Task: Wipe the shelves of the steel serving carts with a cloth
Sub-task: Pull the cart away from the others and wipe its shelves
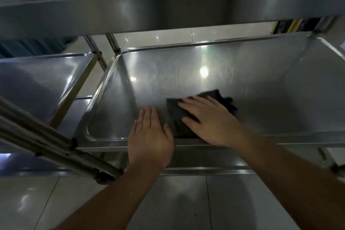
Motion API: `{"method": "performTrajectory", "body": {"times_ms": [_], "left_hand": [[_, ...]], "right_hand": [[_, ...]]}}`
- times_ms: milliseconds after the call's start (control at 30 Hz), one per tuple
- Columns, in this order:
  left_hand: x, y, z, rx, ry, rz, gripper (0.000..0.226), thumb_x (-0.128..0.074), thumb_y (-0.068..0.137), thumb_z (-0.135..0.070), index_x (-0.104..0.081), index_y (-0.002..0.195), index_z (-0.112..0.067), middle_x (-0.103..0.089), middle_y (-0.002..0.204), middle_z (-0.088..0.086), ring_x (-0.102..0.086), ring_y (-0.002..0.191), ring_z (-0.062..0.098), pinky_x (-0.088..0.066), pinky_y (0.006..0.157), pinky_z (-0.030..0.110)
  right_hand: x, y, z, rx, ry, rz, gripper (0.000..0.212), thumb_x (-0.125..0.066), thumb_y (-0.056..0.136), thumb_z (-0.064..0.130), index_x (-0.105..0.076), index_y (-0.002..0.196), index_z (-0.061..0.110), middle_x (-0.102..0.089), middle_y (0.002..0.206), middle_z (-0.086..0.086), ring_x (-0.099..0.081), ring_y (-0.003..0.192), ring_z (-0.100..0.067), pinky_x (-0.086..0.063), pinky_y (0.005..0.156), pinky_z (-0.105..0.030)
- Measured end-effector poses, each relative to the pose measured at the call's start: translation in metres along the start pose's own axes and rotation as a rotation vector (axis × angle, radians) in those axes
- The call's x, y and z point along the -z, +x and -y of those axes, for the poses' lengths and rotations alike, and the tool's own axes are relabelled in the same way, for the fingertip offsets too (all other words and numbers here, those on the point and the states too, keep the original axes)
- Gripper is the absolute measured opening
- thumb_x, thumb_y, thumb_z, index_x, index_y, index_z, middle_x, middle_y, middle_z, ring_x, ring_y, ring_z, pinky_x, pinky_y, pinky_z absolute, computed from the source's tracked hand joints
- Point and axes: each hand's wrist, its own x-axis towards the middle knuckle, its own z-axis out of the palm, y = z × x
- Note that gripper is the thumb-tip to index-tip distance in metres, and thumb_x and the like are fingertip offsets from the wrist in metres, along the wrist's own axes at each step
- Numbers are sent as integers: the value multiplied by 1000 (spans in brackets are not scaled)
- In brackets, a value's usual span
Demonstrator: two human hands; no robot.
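Pressing a dark cloth (179,115) flat-fingered near the shelf's (261,84) front edge, right hand (211,119); left hand (149,136) rests flat, grasping nothing.

The single head view looks forward and down, close over a steel cart's middle shelf (186,73).

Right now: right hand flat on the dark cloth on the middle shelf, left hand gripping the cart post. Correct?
Not quite. The left hand is not on a post; it lies flat, fingers straight, on the shelf beside the cloth. The right hand does press flat on the dark cloth, as the head view shows.
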Motion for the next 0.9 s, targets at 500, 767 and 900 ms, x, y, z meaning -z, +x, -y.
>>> {"method": "performTrajectory", "body": {"times_ms": [500, 767, 900], "left_hand": [[30, 25, 18, 8, -347, 163, 53, -43, 100, -41, -53, 145, -16, -50, 152, 11, -45, 142, 31, -37, 116, 42], [43, 26, 128, -5, -122, -69, 38, -49, 105, -40, -51, 135, -17, -56, 136, 6, -56, 125, 25, -46, 104, 43], [37, 25, 127, -28, -89, -87, 33, -47, 102, -47, -54, 123, -22, -56, 127, 0, -55, 121, 21, -47, 104, 42]], "right_hand": [[-9, 91, 39, -196, -127, -53, 56, -30, 108, 50, -36, 159, 26, -34, 166, 3, -29, 152, -22, -16, 124, -49], [-12, -16, 18, -211, -146, -16, 71, -15, 98, 64, -36, 159, 34, -34, 165, 12, -31, 153, -16, -19, 127, -44], [15, 56, -34, -508, -117, -113, 56, -27, 105, 48, -45, 151, 21, -49, 155, -10, -46, 140, -33, -29, 119, -56]]}}
